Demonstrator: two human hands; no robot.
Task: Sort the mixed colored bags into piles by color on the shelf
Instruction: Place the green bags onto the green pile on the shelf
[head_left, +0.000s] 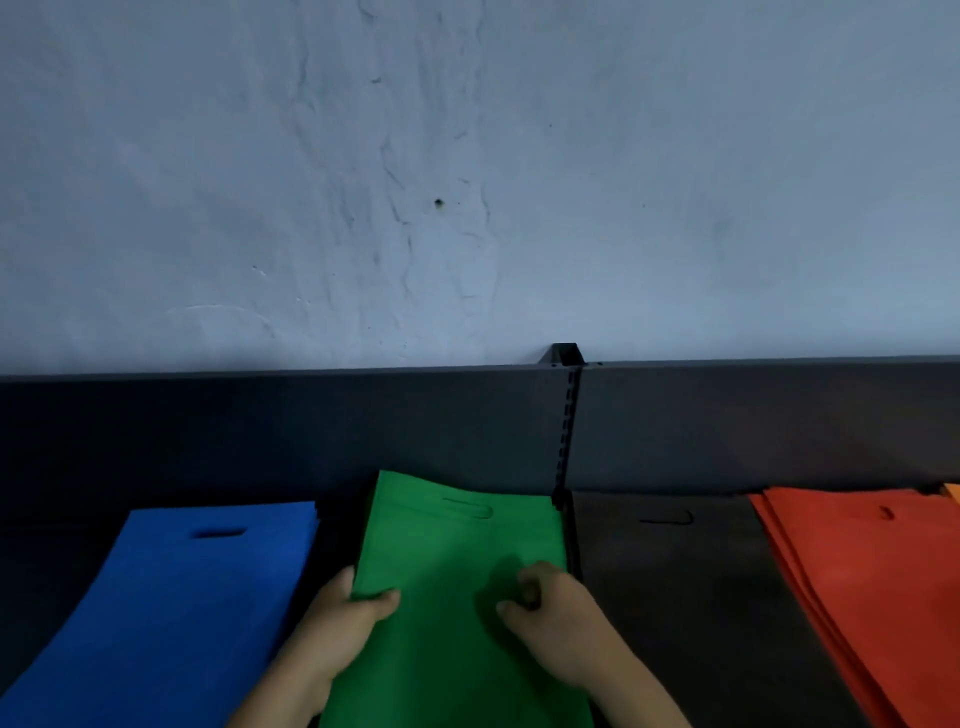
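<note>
Green bag (447, 561) held at both sides on the shelf (311, 431).
Left hand (343, 623) pinches its left edge, thumb on top; right hand (556, 618) rests on it with fingers curled, between blue pile (171, 613) and black pile (675, 597).

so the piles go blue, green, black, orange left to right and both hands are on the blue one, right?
Not quite: the order is right, but in the head view both the left hand and right hand are on the green pile, not the blue pile.
</note>
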